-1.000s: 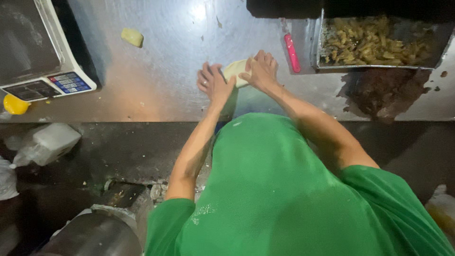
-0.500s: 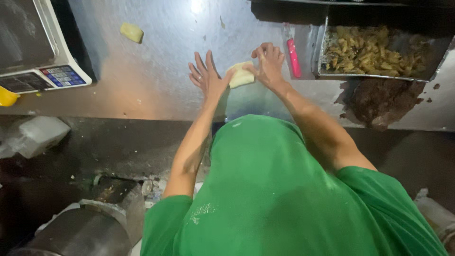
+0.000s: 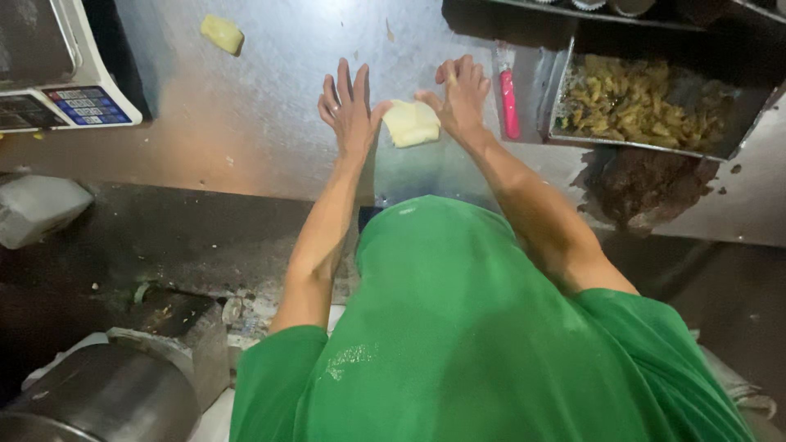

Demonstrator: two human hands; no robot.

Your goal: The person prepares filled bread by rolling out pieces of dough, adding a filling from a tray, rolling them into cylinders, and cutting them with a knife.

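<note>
Two flat, spread hands, left hand [image 3: 350,110] and right hand [image 3: 461,94], flanking pale dough piece [image 3: 412,124], gripping nothing.

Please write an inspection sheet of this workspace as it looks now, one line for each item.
Surface: metal counter, shiny, with pale smears.
Job's things: flat pale dough piece lies on the counter between the hands.
Clutter: second dough lump far left; pink-handled tool; metal tray of yellowish food pieces; dark brown pile below it.
Grips: left hand open, fingers spread, thumb touching the dough; right hand open, touching its other edge.
Cables: nothing seen.
Surroundings: weighing scale at left; white plastic container; round metal machine lower left.
</note>
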